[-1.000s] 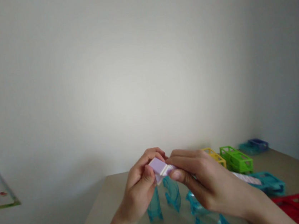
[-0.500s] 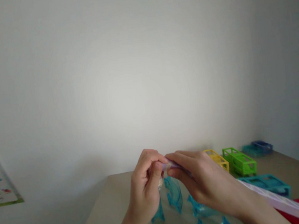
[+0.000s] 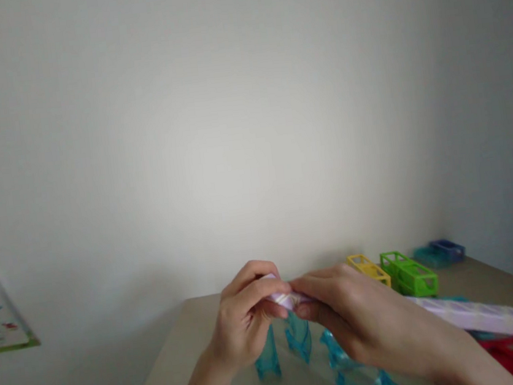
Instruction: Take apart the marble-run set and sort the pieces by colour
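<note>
Two hands are pinching the end of a long purple strip.

The left hand [image 3: 244, 327] and right hand [image 3: 345, 318] are meeting low in the middle of the frame, fingers closed tight on the purple strip [image 3: 479, 317], which is running off to the lower right over the desk [image 3: 187, 355]. Blue pieces [image 3: 296, 339] are standing just below. Holding close to the end and keeping both wrists level should be helping.

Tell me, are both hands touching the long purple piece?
Touching. The head view shows the left hand and right hand pinching the same end of the long purple piece, fingertips closed on it above the blue pieces.
</note>
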Demonstrator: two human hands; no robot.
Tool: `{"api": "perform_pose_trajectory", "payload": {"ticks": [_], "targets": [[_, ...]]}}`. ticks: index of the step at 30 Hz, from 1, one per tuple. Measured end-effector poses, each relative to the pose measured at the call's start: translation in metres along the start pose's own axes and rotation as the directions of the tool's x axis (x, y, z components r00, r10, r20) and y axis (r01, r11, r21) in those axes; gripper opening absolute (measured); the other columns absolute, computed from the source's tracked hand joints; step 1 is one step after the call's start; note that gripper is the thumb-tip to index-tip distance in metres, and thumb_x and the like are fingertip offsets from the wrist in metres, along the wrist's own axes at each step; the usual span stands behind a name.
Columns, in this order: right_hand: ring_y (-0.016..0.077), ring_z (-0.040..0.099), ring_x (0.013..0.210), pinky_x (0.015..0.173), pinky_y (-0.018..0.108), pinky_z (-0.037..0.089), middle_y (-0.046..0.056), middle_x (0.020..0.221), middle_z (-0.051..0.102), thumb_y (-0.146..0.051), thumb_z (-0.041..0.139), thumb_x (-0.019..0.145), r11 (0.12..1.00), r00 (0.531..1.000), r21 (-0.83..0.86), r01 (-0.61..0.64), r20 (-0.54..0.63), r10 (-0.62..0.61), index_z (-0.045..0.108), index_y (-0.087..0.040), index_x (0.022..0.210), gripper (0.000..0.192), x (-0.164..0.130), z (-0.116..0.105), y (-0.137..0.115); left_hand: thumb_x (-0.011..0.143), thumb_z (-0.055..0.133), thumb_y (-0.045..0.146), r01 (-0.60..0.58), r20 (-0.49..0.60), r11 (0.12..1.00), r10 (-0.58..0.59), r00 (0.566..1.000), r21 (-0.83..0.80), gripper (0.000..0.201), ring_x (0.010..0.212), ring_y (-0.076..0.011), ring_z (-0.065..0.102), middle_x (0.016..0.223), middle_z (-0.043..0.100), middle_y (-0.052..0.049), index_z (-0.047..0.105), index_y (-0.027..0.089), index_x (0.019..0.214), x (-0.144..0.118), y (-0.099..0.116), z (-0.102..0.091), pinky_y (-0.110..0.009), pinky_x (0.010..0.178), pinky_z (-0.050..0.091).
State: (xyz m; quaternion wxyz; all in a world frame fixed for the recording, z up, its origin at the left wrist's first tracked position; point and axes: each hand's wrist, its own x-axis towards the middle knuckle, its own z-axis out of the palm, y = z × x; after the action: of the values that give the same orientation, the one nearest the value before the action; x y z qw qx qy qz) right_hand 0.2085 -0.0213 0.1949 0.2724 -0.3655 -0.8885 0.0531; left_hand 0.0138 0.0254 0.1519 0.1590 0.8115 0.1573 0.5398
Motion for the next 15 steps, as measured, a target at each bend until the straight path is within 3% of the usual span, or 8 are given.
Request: {"api": "perform_pose_trajectory", "payload": {"ticks": [2,5,7,9,11,15], "targets": [[0.0133,0.056,0.064,0.057,0.025,0.031,0.001,0.076,0.064,-0.015,0.050,0.090,1.000,0.999,-0.009,-0.004,0.036,0.004,0.058,-0.020,0.087,0.010,-0.001,-0.003,-0.001,0.087,0.055,0.028,0.063,0.068,0.998,-0.060,0.996,-0.028,0.018,0.073,-0.0163,0.054,0.093,0.058,-0.009,0.069,0.018,0.093,0.002,0.000,-0.007,-0.024,0.060,0.040],[0.0145,0.057,0.068,0.057,0.026,0.030,0.001,0.086,0.065,-0.019,0.060,0.085,0.994,0.997,-0.102,-0.051,-0.057,0.046,0.057,-0.021,0.098,0.014,0.000,-0.003,-0.004,0.089,0.051,0.035,0.219,-0.001,0.974,-0.219,0.976,-0.067,0.024,0.071,-0.0163,0.051,0.088,0.058,-0.008,0.065,0.016,0.092,0.007,0.002,-0.014,-0.025,0.059,0.037],[0.0149,0.055,0.065,0.056,0.027,0.028,0.002,0.086,0.063,-0.020,0.058,0.086,0.980,0.992,-0.187,-0.076,-0.113,0.056,0.056,-0.021,0.097,0.011,-0.001,-0.002,-0.007,0.089,0.050,0.037,0.285,-0.018,0.954,-0.288,0.957,-0.089,0.025,0.071,-0.0163,0.050,0.085,0.057,-0.007,0.063,0.016,0.091,0.009,0.004,-0.017,-0.025,0.059,0.035],[0.0152,0.052,0.062,0.055,0.028,0.025,0.002,0.080,0.061,-0.017,0.053,0.087,0.968,0.994,-0.245,-0.060,-0.108,0.034,0.055,-0.020,0.089,0.004,-0.002,-0.001,-0.009,0.088,0.051,0.040,0.260,0.038,0.960,-0.258,0.965,-0.102,0.027,0.071,-0.0167,0.050,0.085,0.056,-0.007,0.065,0.016,0.090,0.008,0.005,-0.019,-0.025,0.059,0.035],[0.0160,0.051,0.063,0.056,0.029,0.026,0.002,0.078,0.059,-0.011,0.051,0.084,0.967,0.997,-0.253,-0.022,-0.078,0.003,0.054,-0.020,0.086,0.009,-0.005,-0.003,-0.009,0.087,0.053,0.043,0.206,0.110,0.972,-0.194,0.975,-0.116,0.030,0.070,-0.0163,0.050,0.085,0.056,-0.008,0.067,0.017,0.089,0.006,0.006,-0.020,-0.026,0.060,0.035],[0.0158,0.052,0.069,0.061,0.027,0.030,0.002,0.078,0.060,-0.005,0.051,0.079,0.987,0.999,-0.156,0.040,0.007,-0.039,0.053,-0.020,0.083,0.016,-0.008,-0.012,-0.006,0.087,0.053,0.045,0.164,0.213,0.971,-0.125,0.969,-0.172,0.032,0.068,-0.0162,0.050,0.084,0.056,-0.008,0.070,0.019,0.089,0.005,0.009,-0.018,-0.027,0.061,0.036]]}}
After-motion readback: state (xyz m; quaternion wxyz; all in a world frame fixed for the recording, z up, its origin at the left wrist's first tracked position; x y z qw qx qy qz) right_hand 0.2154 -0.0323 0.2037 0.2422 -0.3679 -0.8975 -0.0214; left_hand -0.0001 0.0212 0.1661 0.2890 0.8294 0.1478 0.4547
